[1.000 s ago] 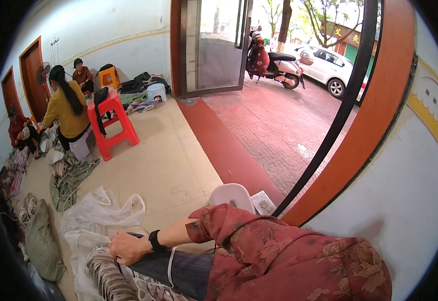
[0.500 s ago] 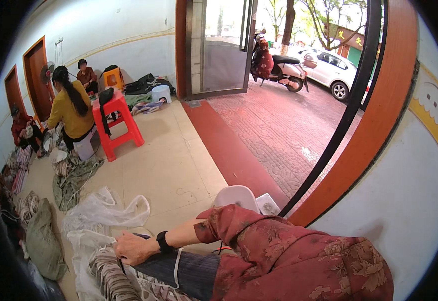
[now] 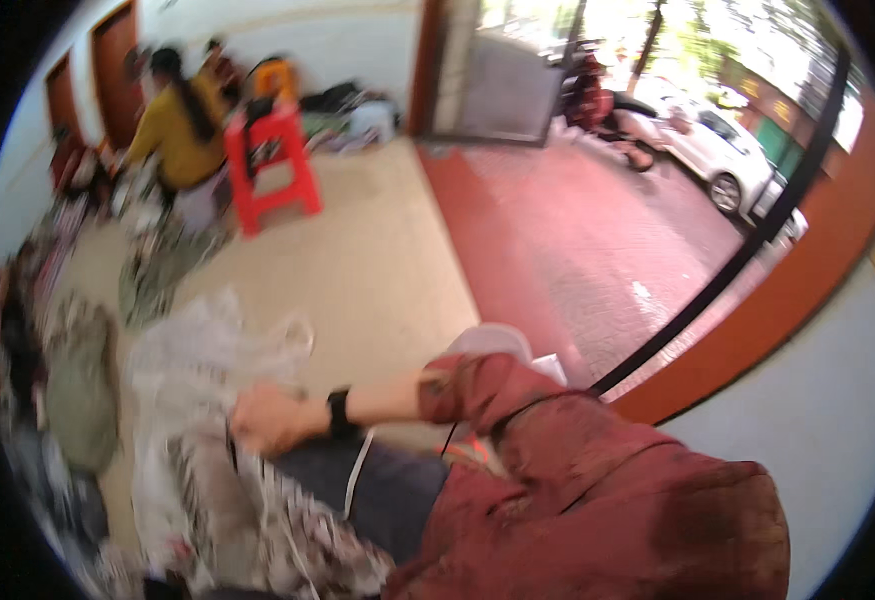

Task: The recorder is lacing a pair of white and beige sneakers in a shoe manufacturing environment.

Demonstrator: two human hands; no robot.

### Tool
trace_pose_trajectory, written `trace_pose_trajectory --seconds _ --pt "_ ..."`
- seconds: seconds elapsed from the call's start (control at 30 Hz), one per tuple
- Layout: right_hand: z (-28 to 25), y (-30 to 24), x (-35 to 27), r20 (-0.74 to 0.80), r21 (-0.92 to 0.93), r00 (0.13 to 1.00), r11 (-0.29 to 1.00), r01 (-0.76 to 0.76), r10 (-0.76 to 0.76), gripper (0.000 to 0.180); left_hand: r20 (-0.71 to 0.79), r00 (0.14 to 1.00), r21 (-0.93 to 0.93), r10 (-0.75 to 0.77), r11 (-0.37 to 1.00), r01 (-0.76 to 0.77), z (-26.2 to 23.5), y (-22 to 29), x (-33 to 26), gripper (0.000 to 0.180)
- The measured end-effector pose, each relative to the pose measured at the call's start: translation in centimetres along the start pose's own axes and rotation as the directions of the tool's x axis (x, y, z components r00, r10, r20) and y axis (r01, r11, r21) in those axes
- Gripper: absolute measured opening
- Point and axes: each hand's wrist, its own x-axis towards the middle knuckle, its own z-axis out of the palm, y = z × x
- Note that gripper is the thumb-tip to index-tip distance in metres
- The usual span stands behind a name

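Observation:
My right hand (image 3: 275, 420), with a black band on its wrist, reaches from a red sleeve across my dark-clad leg (image 3: 357, 495). Its fingers are curled together, blurred by motion; what they hold, if anything, I cannot make out. A thin dark strip or handle shows just below them. Under and beside the hand are grey-beige bundled strips or cords (image 3: 212, 490), in or against a sheer white bag (image 3: 155, 470). One pale cord (image 3: 359, 470) crosses the leg. My left hand is out of view.
An olive sack (image 3: 82, 400) lies at the left. Farther off stands a red stool (image 3: 275, 170), near a person in yellow (image 3: 179, 135) and other seated people. A pale rounded seat (image 3: 492, 342) is beyond my arm. The open doorway has a black frame (image 3: 727, 270).
The view has swung down and left, so the room sits higher and farther right, now blurred. My right hand stays by the bundle with its fingers curled.

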Motion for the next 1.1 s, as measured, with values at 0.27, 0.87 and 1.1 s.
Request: trace_pose_trajectory --seconds 0.27,0.87,1.1 --pt "-5.0 1.3 0.5 0.233 -0.183 0.973 0.982 0.034 0.009 0.029 -0.677 0.479 0.047 -0.559 0.616 0.786 -8.1 -7.6 -8.6 0.025" --pt "5.9 -4.2 7.0 0.774 0.124 0.575 0.954 0.272 -0.265 0.027 -0.759 -0.083 -0.481 -0.646 0.471 0.739 -6.7 -6.2 -22.7 0.030" --pt "6.1 -1.0 9.9 0.878 0.067 0.440 0.959 0.274 -0.187 0.028 -0.717 -0.084 -0.538 -0.692 0.474 0.697 -6.7 -6.4 -22.9 0.031"
